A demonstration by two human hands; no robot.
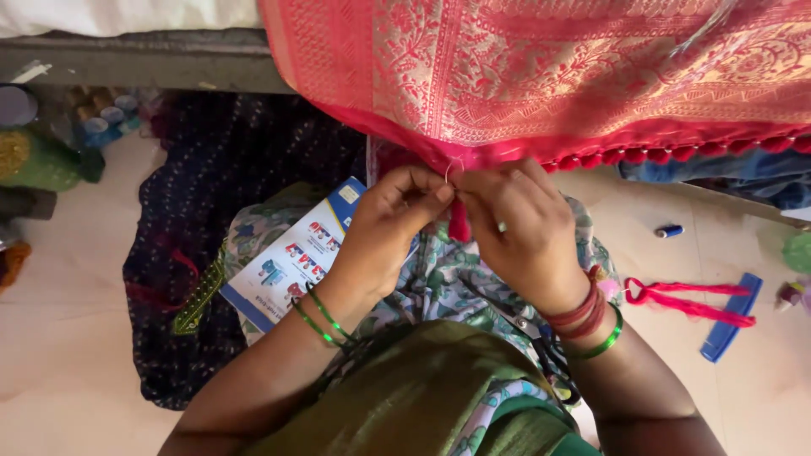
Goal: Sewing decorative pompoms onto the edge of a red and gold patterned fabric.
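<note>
Pale, smooth floor (68, 338) all around, lit soft and even. Grey ledge (152, 59) along the top, white cloth (127, 13) above it. Dark spotted cloth (211, 169) spread on the floor. Thread spools (106, 114) crowded in the top left corner.

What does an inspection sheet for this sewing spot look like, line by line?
Surface: pale floor.
Job's things: red brocade cloth hanging with a tassel edge; red tassel at its hem.
Clutter: blue comb, red yarn, blue spool, printed booklet, dark cloth.
Grips: left hand and right hand both pinch at the tassel.
Cables: nothing seen.
Surroundings: thread spools at upper left.
</note>
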